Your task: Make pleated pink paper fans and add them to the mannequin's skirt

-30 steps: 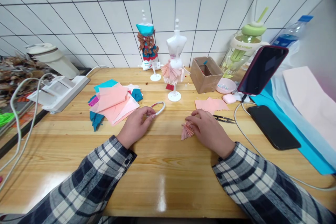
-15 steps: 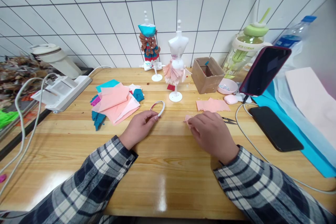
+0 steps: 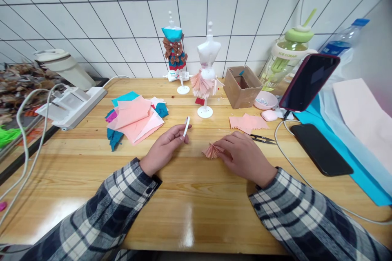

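Observation:
My left hand (image 3: 167,143) is closed on a narrow white ring (image 3: 186,126) that looks like a thin roll of tape, seen almost edge-on. Between the fingers and thumb of my right hand (image 3: 243,153) is a pleated pink paper fan (image 3: 211,151), its folds spread toward the left just above or on the table. Black thread snips (image 3: 262,139) lie beside my right hand, partly behind it. Farther back lies a pink paper piece with a jagged edge (image 3: 248,122). A small white mannequin (image 3: 208,51) wears a pleated pink paper skirt (image 3: 202,85).
Coloured paper sheets (image 3: 137,118) lie left of centre. At the back stand a dressed mannequin (image 3: 174,51), a cardboard box (image 3: 242,87) and a green-lidded bottle (image 3: 286,57). A phone (image 3: 321,149) and its cable (image 3: 294,171) lie right. A power strip (image 3: 75,108) sits left.
My right hand has moved slightly left and nearer, bringing the pleated fan into view and uncovering more of the thread snips. The ring in my left hand has turned edge-on.

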Demonstrator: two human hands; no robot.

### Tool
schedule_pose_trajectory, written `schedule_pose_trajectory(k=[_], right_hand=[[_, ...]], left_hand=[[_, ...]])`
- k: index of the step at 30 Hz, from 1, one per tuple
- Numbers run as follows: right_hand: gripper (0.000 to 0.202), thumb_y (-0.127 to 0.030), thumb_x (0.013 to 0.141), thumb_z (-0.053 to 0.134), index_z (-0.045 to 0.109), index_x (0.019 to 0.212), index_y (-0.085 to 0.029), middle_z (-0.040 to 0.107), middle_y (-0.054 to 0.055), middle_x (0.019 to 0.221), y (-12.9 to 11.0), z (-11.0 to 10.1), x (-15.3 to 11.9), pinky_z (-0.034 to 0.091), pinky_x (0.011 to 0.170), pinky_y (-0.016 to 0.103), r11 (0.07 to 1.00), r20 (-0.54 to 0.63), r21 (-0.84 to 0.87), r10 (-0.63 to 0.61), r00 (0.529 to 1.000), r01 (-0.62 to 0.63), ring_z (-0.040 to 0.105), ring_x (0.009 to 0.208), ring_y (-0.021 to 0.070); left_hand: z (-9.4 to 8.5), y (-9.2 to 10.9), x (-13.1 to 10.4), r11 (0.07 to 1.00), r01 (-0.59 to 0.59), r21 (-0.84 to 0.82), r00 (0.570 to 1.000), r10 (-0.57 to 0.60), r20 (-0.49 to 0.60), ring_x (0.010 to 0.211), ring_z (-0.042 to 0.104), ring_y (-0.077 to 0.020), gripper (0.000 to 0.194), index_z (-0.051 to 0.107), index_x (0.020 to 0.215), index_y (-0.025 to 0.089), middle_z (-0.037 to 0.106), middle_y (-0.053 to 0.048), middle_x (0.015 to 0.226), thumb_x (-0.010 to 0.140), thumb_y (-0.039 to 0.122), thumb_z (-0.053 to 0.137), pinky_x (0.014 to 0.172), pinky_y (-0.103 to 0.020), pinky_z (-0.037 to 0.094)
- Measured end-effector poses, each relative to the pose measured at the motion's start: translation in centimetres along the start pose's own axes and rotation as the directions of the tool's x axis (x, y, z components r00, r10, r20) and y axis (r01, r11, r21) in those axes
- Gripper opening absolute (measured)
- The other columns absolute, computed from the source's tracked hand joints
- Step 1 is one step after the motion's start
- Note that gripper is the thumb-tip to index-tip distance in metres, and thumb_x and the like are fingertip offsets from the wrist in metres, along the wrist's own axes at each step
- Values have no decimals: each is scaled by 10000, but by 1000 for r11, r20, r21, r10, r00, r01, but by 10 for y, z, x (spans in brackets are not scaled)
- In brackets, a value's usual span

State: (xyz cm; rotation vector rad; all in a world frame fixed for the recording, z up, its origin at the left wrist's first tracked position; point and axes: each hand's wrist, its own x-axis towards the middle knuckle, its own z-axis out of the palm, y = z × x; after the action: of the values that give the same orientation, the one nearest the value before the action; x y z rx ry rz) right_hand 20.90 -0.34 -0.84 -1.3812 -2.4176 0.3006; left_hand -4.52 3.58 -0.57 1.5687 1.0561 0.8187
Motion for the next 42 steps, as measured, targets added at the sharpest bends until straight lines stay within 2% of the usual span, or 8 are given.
schedule_pose_trajectory(k=[3,6,12,16,27,32,37,42], right_hand=[[186,-249,872,559,666,1020,-218,679,71,909,-4,-1,-1,413,823,396,999,-80,30,34,996,-32,561,873,234],[203,-264,883,563,641,1059,-201,674,73,946,-6,-1,-3,435,819,390,995,-218,97,56,974,-35,573,890,232],[255,-285,864,618,580,1101,-199,674,50,975,-23,0,-7,460,775,346,962,-396,261,34,918,77,567,847,193],[240,-280,844,651,587,1064,-208,676,35,963,-30,3,-7,456,784,338,940,-380,329,46,924,89,565,860,190],[130,-208,799,674,587,896,-211,658,14,863,-28,5,-5,440,733,334,917,-236,399,125,964,-21,550,807,185],[143,-168,788,655,519,768,-208,632,7,809,-28,7,-5,436,714,324,906,-241,422,157,958,-42,543,779,179],[241,-198,829,633,578,1060,-231,659,26,944,-28,9,-7,459,710,311,901,-300,433,182,936,-36,571,793,175],[41,-186,855,602,614,867,-223,650,17,857,-29,8,-6,458,713,297,914,-282,406,149,948,-22,586,799,169]], left_hand=[[6,1,-2,1000,-26,16,997,24,74,892,593,-172,406,522,1264,163,639,-46,909,882,299,536,858,-304,458],[14,6,-6,978,-74,193,991,50,125,853,629,-165,286,578,1136,154,675,-52,914,889,288,525,820,-294,482],[32,17,-19,835,-274,478,950,158,269,868,631,-169,184,591,1049,195,689,-31,948,902,226,484,778,-283,479],[37,21,-23,792,-365,490,917,216,335,852,625,-163,169,575,1046,195,681,-33,940,916,224,471,761,-271,475],[36,17,-23,695,-428,578,893,224,391,802,619,-175,238,570,1126,191,692,-33,917,922,208,450,706,-284,453],[38,18,-23,733,-358,579,923,185,337,797,614,-169,233,574,1118,201,686,-24,893,917,220,458,711,-277,454],[37,21,-23,762,-323,561,936,169,309,795,615,-164,237,587,1104,208,683,-17,889,895,204,475,710,-273,456],[38,21,-24,791,-304,532,944,174,280,828,632,-159,270,591,1137,227,696,-14,928,884,209,500,729,-263,464]])
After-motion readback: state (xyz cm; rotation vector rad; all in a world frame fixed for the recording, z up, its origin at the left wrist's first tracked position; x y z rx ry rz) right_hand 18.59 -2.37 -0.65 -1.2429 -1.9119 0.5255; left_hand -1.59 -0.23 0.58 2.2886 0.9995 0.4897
